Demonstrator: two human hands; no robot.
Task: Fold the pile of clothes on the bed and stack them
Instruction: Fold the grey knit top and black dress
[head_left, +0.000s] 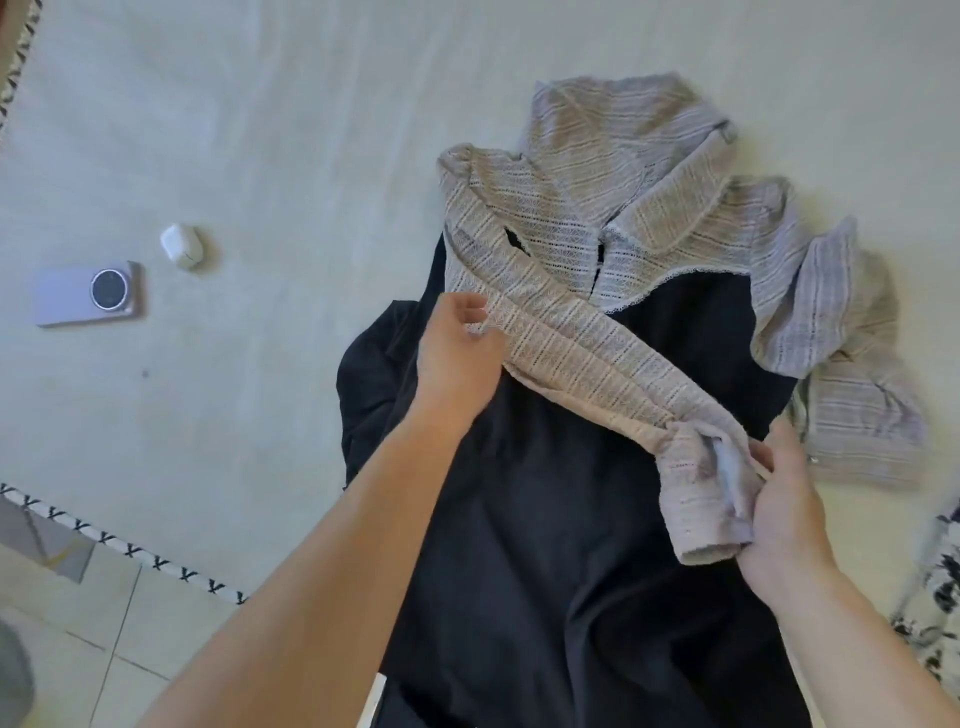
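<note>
Both hands grip one lace sleeve (582, 358) of the dress (545, 519): left hand (457, 353) mid-sleeve, right hand (784, 504) at the cuff. Soft, limp, probably snag-prone; hold seams.

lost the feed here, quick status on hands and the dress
Left hand pinches the lace sleeve near the shoulder; right hand grips its cuff. Black dress lies flat, unfolded. Phone and earbud case lie well clear.

A home bedroom: a bed covered by a pale cream sheet (270, 130) with a black-and-white patterned border (130, 545) stands over light floor tiles (104, 639); a lilac smartphone (88, 293) and a white earbud case (182, 246) lie on it.
</note>
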